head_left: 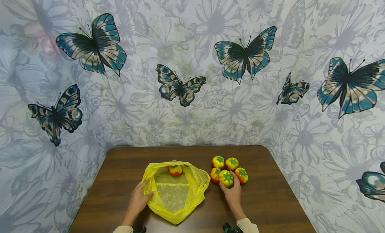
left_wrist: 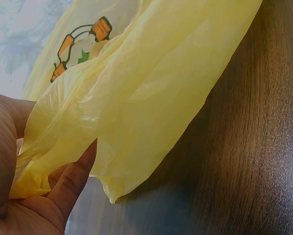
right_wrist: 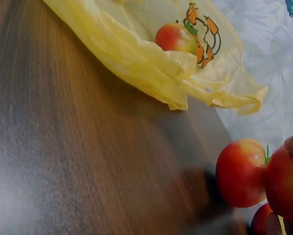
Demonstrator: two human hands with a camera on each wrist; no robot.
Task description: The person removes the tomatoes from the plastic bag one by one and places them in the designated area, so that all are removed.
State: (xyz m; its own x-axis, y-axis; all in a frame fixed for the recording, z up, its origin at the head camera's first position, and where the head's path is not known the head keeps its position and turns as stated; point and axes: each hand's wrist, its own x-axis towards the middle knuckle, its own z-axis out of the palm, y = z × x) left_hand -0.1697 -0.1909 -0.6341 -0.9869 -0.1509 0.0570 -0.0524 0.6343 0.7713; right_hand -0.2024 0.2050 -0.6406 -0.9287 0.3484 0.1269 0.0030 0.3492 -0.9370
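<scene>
A yellow plastic bag [head_left: 197, 196] lies on the table with its mouth spread toward me. My left hand [head_left: 139, 197] grips the bag's left edge, the thin film [left_wrist: 38, 181] bunched between thumb and fingers. Inside the bag, near its back, sits one red-and-yellow tomato [head_left: 175, 171]. To the right of the bag, my right hand [head_left: 233, 194] holds the front tomato [head_left: 225, 180] of a cluster, thumb on one side and fingers on the other. Its neighbours, such as the left tomato [right_wrist: 240, 172], stand close around it; part of that one is hidden behind the held one.
Several more tomatoes, among them one at the back [head_left: 232, 163] and one at the right [head_left: 242, 175], rest on the brown wooden table [head_left: 270, 206]. A wall [head_left: 192, 126] with butterfly and flower prints rises behind the table's far edge.
</scene>
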